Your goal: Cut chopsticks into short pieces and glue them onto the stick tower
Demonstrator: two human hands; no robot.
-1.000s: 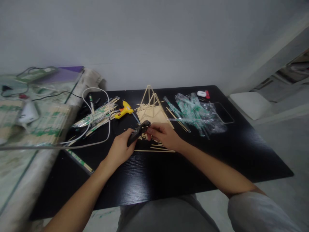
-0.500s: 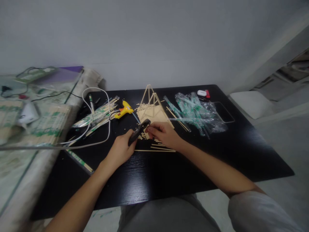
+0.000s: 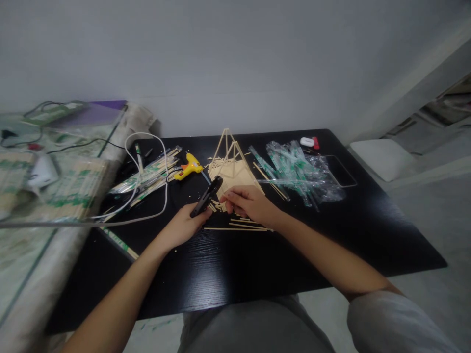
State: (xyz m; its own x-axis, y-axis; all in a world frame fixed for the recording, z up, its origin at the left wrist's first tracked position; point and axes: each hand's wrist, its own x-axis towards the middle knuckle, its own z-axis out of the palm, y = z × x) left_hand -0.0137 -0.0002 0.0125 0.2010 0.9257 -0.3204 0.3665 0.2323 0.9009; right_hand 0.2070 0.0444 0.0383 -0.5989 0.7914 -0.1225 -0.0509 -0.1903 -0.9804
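My left hand (image 3: 185, 224) is closed around a black hand tool (image 3: 206, 197), shaped like pliers or cutters, its head pointing up and away from me. A small gap separates the tool from my right hand (image 3: 247, 202). The thumb and fingers of that hand are pinched together; what is between them is too small to make out. Just beyond both hands stands a frame of thin wooden sticks (image 3: 235, 152), with two peaks, over a pale wooden board (image 3: 241, 177). Short cut stick pieces (image 3: 217, 206) are scattered by my fingers, and longer loose sticks (image 3: 247, 224) lie nearer me.
Left of the frame are a yellow glue gun (image 3: 188, 167), packaged chopsticks (image 3: 154, 172) and a looping white cable (image 3: 166, 186). Crumpled clear wrappers (image 3: 294, 166) and a phone (image 3: 340, 171) lie to the right. A white earbud case (image 3: 307, 142) sits farther back.
My left hand has drawn slightly left with the black tool, widening the gap to my right hand. My right hand has barely moved, still pinched.
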